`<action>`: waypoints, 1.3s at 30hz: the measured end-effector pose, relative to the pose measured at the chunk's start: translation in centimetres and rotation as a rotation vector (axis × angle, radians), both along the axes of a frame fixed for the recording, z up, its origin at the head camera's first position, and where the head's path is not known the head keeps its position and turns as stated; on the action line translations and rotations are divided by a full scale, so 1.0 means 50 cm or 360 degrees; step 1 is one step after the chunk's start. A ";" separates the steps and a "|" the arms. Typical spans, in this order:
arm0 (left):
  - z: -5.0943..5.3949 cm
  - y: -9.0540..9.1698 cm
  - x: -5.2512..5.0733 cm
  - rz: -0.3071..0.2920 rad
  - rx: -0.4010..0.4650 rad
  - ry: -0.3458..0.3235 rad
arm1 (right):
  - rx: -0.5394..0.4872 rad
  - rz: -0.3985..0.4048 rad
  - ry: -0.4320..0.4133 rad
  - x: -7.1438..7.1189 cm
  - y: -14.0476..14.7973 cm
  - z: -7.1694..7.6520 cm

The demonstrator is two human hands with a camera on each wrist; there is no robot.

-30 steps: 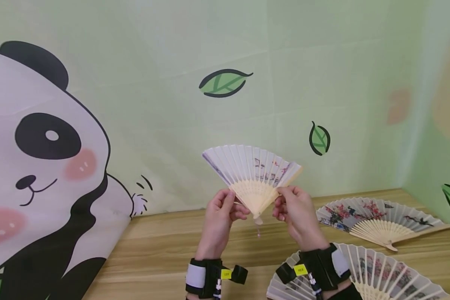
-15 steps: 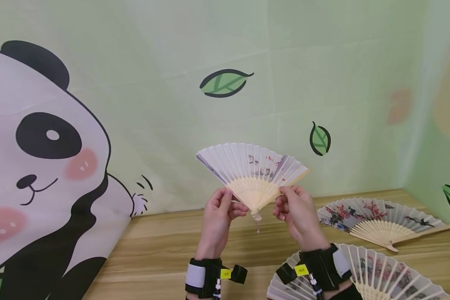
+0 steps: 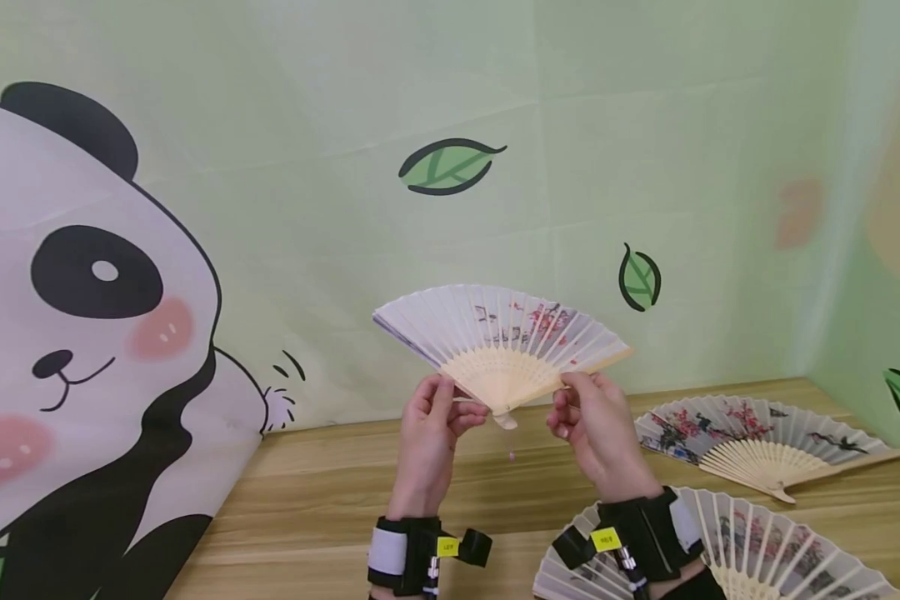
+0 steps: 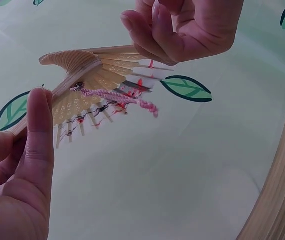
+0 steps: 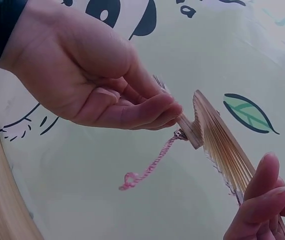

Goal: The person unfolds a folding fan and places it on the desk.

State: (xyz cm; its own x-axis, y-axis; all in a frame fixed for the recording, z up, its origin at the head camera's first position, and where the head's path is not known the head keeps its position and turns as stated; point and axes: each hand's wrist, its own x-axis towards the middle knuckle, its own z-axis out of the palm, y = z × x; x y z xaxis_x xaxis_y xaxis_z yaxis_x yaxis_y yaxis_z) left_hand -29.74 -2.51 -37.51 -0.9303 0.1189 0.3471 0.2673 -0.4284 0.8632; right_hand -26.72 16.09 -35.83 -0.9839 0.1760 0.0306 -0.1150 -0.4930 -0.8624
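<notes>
A partly spread folding fan [image 3: 498,333] is held up above the table, its pale paper printed with red blossoms and dark script. My left hand [image 3: 431,433] pinches its left outer stick between thumb and fingers. The right outer stick is pinched by my right hand [image 3: 600,429]. Between the hands, the pivot points down, and a pink braided cord [image 4: 117,96] dangles from it, seen well in both wrist views. At the fan's left, some ribs are still bunched together in the head view. The right wrist view shows the wooden ribs [image 5: 225,145] edge-on.
Two more spread fans lie on the wooden table [image 3: 307,500]: one fan [image 3: 765,433] at the back right, another fan [image 3: 765,542] at the front right, partly behind my right wrist. A green cloth backdrop [image 3: 307,208] with a printed panda [image 3: 97,333] rises behind.
The fan has spread wider, showing more red blossoms. My left hand has shifted slightly left, and the pivot has moved left and up. My right hand has barely moved.
</notes>
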 end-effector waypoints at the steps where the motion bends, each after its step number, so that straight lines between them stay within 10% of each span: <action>1: 0.000 0.000 -0.001 0.0003 0.0014 0.0001 | -0.0011 0.0003 -0.0002 0.000 0.000 0.001; 39: 0.000 0.000 -0.005 0.0135 0.0209 0.0027 | -0.0234 -0.0002 0.0041 0.010 0.008 0.012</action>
